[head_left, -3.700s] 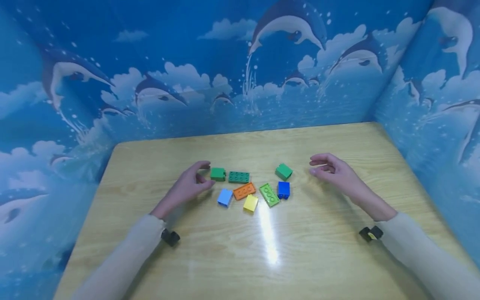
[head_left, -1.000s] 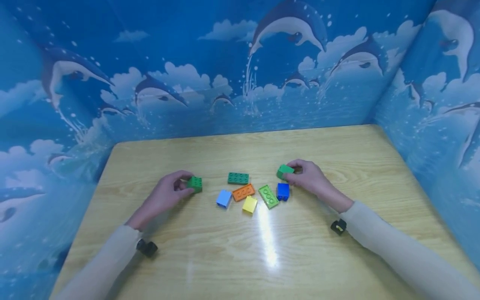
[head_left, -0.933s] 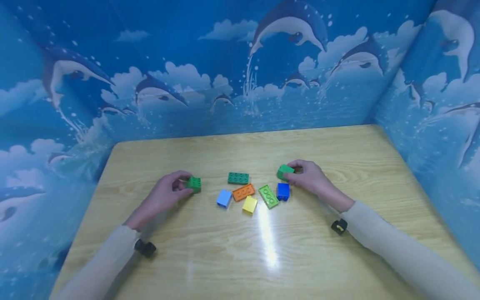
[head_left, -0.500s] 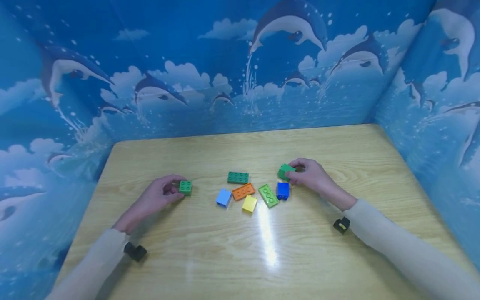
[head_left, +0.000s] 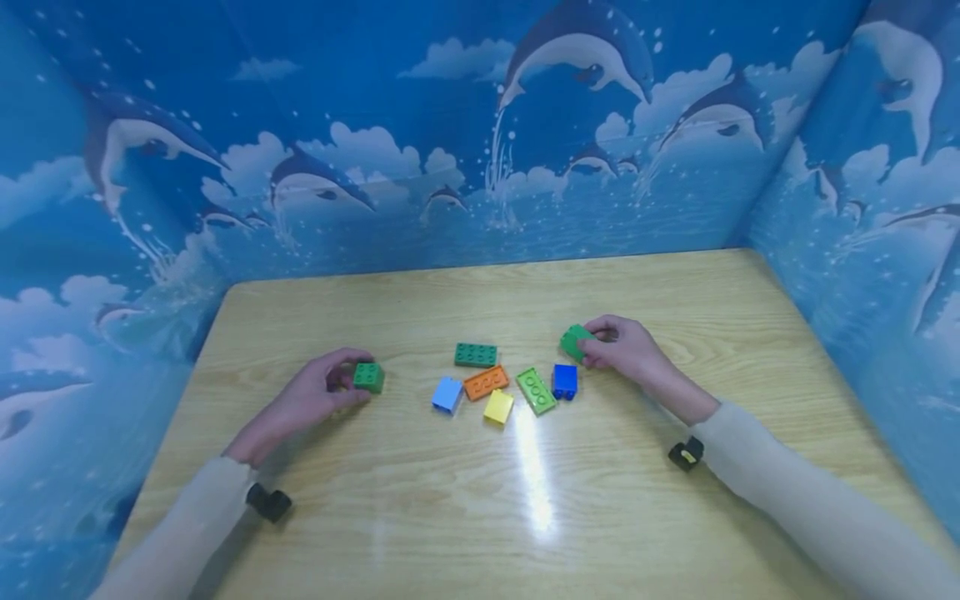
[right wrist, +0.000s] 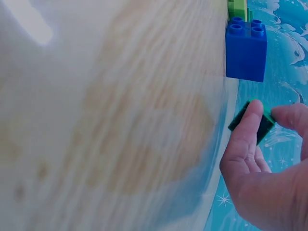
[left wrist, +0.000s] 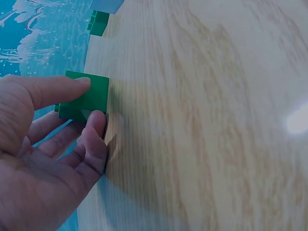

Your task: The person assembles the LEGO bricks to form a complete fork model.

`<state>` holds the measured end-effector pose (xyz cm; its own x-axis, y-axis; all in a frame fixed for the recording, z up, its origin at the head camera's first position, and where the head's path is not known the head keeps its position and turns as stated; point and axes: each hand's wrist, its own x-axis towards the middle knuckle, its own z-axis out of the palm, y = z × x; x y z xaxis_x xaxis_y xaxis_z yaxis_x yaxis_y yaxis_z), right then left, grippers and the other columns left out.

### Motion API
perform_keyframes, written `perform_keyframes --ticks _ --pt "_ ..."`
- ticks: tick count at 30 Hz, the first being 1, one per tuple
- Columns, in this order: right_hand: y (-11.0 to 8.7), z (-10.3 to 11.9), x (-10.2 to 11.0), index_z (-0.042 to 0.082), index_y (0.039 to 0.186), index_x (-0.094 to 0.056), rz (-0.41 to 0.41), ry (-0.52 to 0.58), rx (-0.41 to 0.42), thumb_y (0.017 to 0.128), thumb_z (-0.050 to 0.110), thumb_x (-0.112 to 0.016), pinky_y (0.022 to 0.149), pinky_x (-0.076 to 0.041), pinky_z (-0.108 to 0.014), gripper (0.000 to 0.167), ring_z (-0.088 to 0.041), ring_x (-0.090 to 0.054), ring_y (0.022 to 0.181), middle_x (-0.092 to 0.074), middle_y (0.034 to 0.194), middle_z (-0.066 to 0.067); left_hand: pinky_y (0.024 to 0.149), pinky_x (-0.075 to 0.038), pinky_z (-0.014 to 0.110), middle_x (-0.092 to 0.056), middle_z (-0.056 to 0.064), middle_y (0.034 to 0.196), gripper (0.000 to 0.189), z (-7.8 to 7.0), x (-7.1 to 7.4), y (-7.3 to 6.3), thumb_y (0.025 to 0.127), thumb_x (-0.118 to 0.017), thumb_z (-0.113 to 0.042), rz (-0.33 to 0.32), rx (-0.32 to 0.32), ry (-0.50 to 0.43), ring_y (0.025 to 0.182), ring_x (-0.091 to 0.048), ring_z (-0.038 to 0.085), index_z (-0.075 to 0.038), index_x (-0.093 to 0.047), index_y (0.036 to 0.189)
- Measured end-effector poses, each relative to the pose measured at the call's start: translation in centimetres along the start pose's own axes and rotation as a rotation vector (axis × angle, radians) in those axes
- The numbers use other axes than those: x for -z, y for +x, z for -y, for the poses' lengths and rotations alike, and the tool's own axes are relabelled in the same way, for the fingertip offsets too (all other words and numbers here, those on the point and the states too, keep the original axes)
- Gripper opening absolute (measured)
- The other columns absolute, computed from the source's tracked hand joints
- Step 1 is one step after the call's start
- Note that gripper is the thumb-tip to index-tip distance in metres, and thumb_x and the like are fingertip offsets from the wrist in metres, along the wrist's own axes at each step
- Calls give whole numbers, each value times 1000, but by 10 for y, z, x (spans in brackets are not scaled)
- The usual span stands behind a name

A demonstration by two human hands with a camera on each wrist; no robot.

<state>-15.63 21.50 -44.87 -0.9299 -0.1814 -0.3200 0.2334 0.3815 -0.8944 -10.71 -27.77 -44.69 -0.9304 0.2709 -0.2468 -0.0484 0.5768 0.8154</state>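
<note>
My left hand (head_left: 311,396) pinches a green toy brick (head_left: 368,377) between thumb and fingers, left of the other bricks, studs upward. In the left wrist view the thumb lies on one side of this green brick (left wrist: 96,98). At the right of the group, my right hand (head_left: 628,350) pinches a second green brick (head_left: 576,342), which looks tilted. Its fingers partly cover that green brick (right wrist: 265,126) in the right wrist view. Just in front of it stands a dark blue brick (head_left: 565,381), apart from the fingers.
Between the hands lie a flat dark green brick (head_left: 476,355), an orange brick (head_left: 486,382), a light blue brick (head_left: 447,395), a yellow brick (head_left: 498,407) and a lime brick (head_left: 536,391). Dolphin-printed walls (head_left: 480,225) border the wooden table (head_left: 420,517) behind and at both sides.
The left hand took its green brick and drew it leftward and nearer. The right hand came in from the right, gripped the other green brick and has shifted and turned it slightly.
</note>
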Motion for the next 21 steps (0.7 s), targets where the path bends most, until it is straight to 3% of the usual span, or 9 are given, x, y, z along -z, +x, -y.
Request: perform_keyframes --ticks 8,14,21 --pt "-6 3 5 -7 152 -50 -58 53 60 105 20 -70 89 -63 -36 58 -23 -77 99 -62 123 -17 67 -57 36 -68 14 113 51 2 -2 -3 99 -82 -16 -21 19 -24 95 -65 29 -8 -62 146" --pt "-12 12 3 -9 149 -49 -74 113 103 103 14 -69 95 -62 -39 54 -22 -78 99 -56 128 -17 67 -58 37 -69 12 111 49 6 0 -5 100 -82 -19 -24 8 -16 97 -66 29 -9 -65 144" --pt "-21 21 -7 -5 147 -52 -77 119 120 103 12 -69 86 -64 -39 51 -17 -76 89 -59 131 -18 64 -56 35 -70 12 111 56 8 3 -4 97 -85 -17 -27 -33 -11 96 -66 29 -7 -62 147"
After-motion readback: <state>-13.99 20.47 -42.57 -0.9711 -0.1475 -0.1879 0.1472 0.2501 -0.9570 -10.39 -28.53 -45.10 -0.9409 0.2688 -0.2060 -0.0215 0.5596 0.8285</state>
